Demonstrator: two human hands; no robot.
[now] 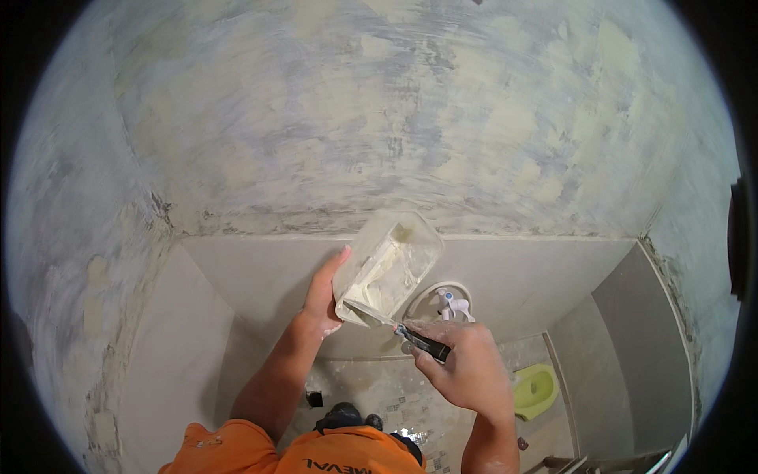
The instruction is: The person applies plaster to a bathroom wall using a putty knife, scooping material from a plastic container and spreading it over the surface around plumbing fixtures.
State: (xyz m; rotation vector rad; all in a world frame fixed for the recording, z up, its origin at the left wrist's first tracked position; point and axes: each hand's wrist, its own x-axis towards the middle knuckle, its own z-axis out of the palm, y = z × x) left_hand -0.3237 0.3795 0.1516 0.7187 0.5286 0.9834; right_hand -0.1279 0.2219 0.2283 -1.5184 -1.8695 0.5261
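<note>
My left hand (322, 294) grips the left side of a translucent plastic tub (422, 237), which is tilted in front of me. Pale cream paste (379, 286) coats its inside and gathers toward the lower left corner. In my right hand (466, 365) is the black handle of a putty knife (426, 343). The knife's blade reaches over the near end of the tub, by the paste. White residue covers the fingers of my right hand.
Ahead is a wall (379, 118) with patchy putty, above grey tiles (521, 268). A white tap (452, 304) with a hose sits on the tiles. Below are a green squat toilet (535, 391) and a tiled floor (387, 395). A dark object (739, 237) stands at the right rim.
</note>
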